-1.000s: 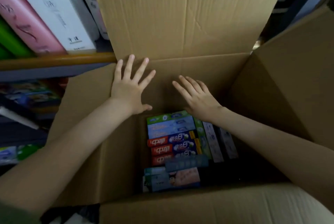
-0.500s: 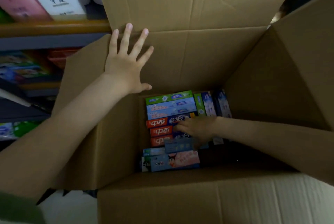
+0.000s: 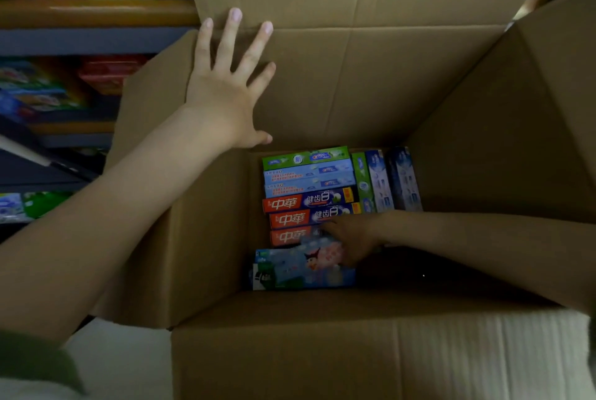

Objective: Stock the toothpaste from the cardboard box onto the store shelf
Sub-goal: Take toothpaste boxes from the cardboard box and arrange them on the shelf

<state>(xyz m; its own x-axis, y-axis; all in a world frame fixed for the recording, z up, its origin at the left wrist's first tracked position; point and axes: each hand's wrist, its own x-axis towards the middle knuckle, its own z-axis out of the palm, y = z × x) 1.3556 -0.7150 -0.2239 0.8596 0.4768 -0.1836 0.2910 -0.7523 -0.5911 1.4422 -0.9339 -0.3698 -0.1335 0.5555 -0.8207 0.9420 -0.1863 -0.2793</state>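
Reaching lower now, the right hand [image 3: 353, 235] touches toothpaste cartons [image 3: 309, 202] on the floor of the cardboard box [image 3: 354, 83], and I cannot tell if its fingers grip. The left hand [image 3: 225, 89] presses the back wall, fingers spread. Next: pinch one carton and lift it out.

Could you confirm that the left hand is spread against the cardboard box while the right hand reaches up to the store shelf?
Not quite: the head view shows the right hand down inside the cardboard box, at the toothpaste cartons. The left hand is indeed spread against it.

Bare forearms, with a dark green sleeve [image 3: 35, 357] at the left elbow.
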